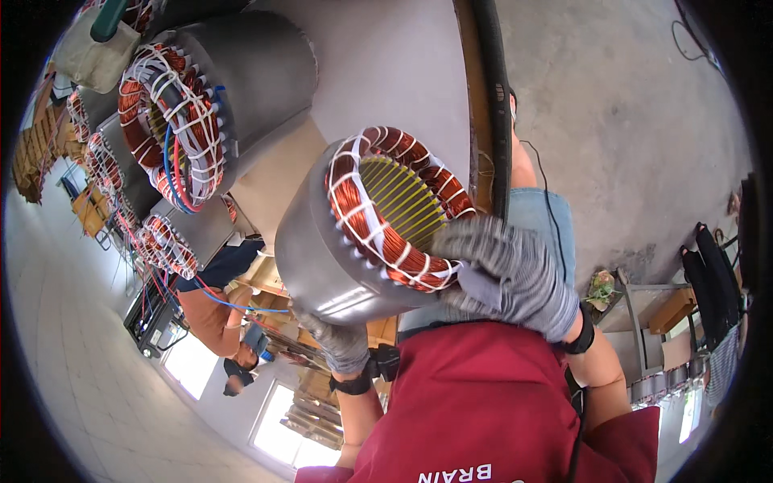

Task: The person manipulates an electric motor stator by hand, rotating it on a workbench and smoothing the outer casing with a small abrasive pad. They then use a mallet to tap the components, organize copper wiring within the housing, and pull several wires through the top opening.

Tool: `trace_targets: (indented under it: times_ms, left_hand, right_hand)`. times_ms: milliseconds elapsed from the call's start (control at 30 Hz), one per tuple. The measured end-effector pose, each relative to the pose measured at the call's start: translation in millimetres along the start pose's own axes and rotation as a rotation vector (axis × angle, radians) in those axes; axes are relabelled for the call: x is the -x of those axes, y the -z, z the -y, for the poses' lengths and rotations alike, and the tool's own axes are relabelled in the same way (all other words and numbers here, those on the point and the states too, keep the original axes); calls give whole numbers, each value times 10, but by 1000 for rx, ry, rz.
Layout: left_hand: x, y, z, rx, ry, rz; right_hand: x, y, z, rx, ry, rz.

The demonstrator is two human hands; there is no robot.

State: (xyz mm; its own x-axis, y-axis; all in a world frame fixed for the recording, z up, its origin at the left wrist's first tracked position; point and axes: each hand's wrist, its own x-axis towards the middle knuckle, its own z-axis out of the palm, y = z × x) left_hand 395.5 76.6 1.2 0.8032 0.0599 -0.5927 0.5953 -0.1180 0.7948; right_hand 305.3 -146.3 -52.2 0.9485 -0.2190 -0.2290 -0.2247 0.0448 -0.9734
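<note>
In front of me, a motor stator [346, 233] in a grey cylindrical housing lies tilted. Its copper winding, laced with white cord, faces up, and yellow slot liners line the bore. My left hand [338, 342], in a grey knit glove, holds the housing's lower side, its fingertips partly hidden behind it. My right hand [515, 278], in a striped grey glove and blurred, is closed over the right edge of the winding, with fingers by the bore and the thumb below. A second stator [241, 88], with blue and red leads, lies at the upper left.
Several more wound stators [105, 165] line the left side. A pale container with a green handle [95, 48] stands at the top left. The grey tabletop [394, 64] ends at a dark edge [487, 97]. Another person [213, 318] is at the left. A metal rack [644, 322] stands right.
</note>
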Motion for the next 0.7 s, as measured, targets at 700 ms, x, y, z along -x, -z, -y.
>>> trace_targets:
  times_ms: [700]
  left_hand:
    - [-63,-94,89,-262,-179,-50]
  right_hand:
    - [-48,-56,-135,-34,40,-104]
